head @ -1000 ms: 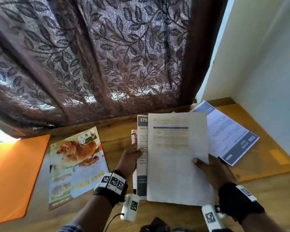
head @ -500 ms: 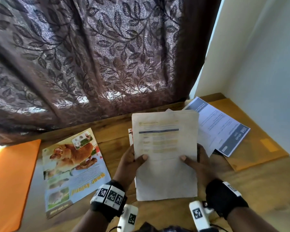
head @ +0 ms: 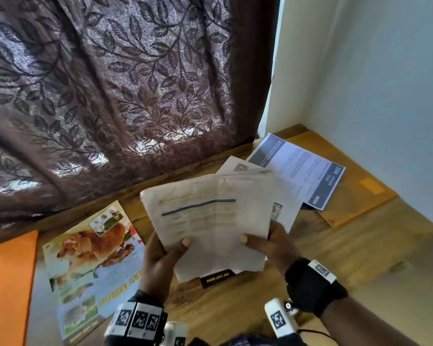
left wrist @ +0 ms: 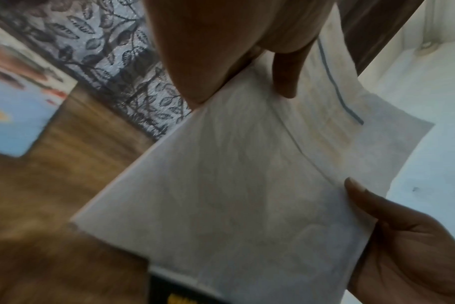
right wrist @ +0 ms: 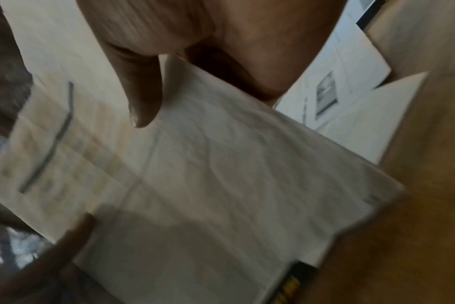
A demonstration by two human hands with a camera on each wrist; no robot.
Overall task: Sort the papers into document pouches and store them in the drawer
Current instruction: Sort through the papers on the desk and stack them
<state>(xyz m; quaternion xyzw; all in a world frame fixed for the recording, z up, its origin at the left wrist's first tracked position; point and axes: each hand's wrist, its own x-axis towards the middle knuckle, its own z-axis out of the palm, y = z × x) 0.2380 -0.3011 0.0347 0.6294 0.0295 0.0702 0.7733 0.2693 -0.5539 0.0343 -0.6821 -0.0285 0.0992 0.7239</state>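
Observation:
I hold a stack of white papers (head: 210, 221) above the wooden table, tilted, a blue line across the top sheet. My left hand (head: 165, 253) grips the stack's lower left edge, thumb on top. My right hand (head: 265, 243) grips the lower right edge, thumb on the sheet. The wrist views show the same papers (left wrist: 247, 195) (right wrist: 208, 174) with a thumb of each hand pressed on them. A dark leaflet with yellow print (head: 218, 279) sticks out under the stack. An orange pouch (head: 8, 283) lies at far left, a tan pouch (head: 355, 196) at right.
A colourful animal flyer (head: 85, 265) lies on the table (head: 335, 258) left of my hands. A blue-and-white printed sheet (head: 300, 171) rests on the tan pouch. A patterned brown curtain (head: 110, 83) hangs behind; a white wall (head: 385, 96) stands at right.
I have lifted the paper stack off the table and turned it, its top swinging right. My left hand moved onto the stack's lower left edge; my right thumb shifted inward.

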